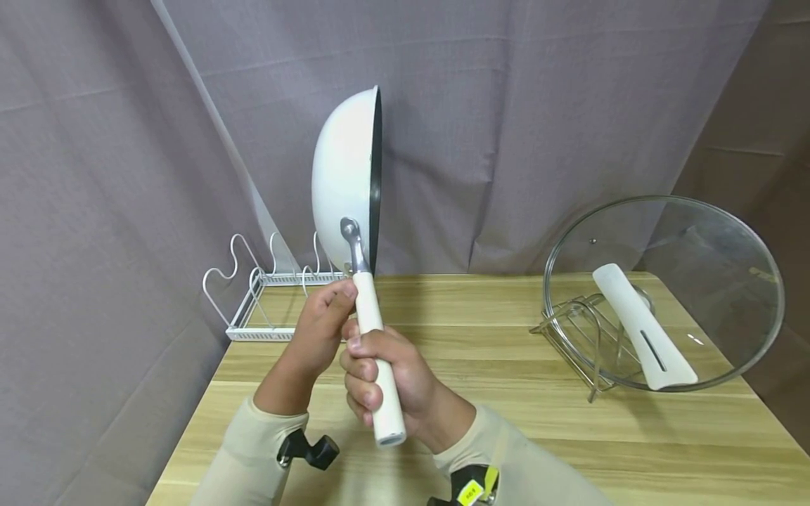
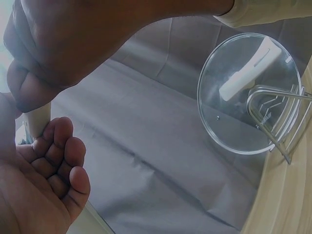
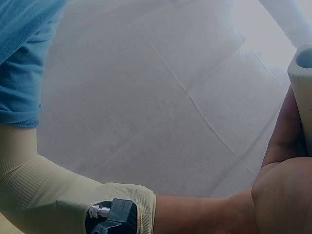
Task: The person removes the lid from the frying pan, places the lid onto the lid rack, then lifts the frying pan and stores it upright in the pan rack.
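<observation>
In the head view a white wok [image 1: 342, 165] with a dark inside is held on its edge, its bowl up and its opening facing right. My right hand [image 1: 405, 376] grips the lower part of its cream handle [image 1: 368, 302], fingers wrapped round it. Higher up, my left hand [image 1: 319, 327] holds the handle close to the metal joint, thumb against it. The left wrist view shows the curled fingers [image 2: 61, 161] of my left hand at the handle, below the right hand. Only the handle's end [image 3: 302, 73] appears in the right wrist view.
A white wire rack [image 1: 259, 334] stands at the table's back left, partly behind the left hand and wok. On the right, a glass lid [image 1: 709, 281] with a white handle [image 1: 645, 327] leans in a metal stand [image 1: 579, 351]. Grey curtains [image 1: 443, 140] hang behind the wooden table [image 1: 493, 422].
</observation>
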Tool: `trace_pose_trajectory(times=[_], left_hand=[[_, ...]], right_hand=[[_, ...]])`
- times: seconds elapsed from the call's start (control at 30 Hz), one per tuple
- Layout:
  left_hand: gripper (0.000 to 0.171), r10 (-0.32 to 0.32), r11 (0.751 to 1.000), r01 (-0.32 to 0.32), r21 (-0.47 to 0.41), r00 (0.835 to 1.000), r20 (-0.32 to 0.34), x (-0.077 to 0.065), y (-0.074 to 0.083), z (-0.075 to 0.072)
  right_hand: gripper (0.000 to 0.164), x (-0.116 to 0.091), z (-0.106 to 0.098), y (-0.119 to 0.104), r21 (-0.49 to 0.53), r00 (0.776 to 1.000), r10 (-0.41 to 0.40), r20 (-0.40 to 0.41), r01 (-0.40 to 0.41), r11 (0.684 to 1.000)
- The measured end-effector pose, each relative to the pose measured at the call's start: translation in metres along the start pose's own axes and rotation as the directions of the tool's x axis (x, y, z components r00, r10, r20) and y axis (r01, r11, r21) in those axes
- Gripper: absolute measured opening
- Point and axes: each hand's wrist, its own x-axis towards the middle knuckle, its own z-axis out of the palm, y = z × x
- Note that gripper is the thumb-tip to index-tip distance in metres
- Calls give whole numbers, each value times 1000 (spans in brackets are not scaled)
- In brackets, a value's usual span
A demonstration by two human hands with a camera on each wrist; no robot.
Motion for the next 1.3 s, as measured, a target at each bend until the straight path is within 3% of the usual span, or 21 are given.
trace_pose_trajectory(times=[0.3, 0.7, 1.1, 1.3], left_hand=[[48, 19, 1000, -19, -13, 1000, 6, 1, 0, 0], [54, 23, 1000, -23, 8, 1000, -6, 0, 3, -2], [46, 43, 999, -43, -7, 999, -20, -1, 2, -5], [56, 49, 999, -49, 7, 999, -22, -1, 1, -6]], right_hand=[[20, 0, -1, 1, 16, 1000, 0, 10, 0, 1000], [20, 3, 1, 1, 10, 1000, 4, 17, -4, 1000], [21, 5, 2, 3, 17, 1000, 5, 24, -5, 1000], [21, 6, 2, 4, 16, 1000, 6, 27, -6, 1000]])
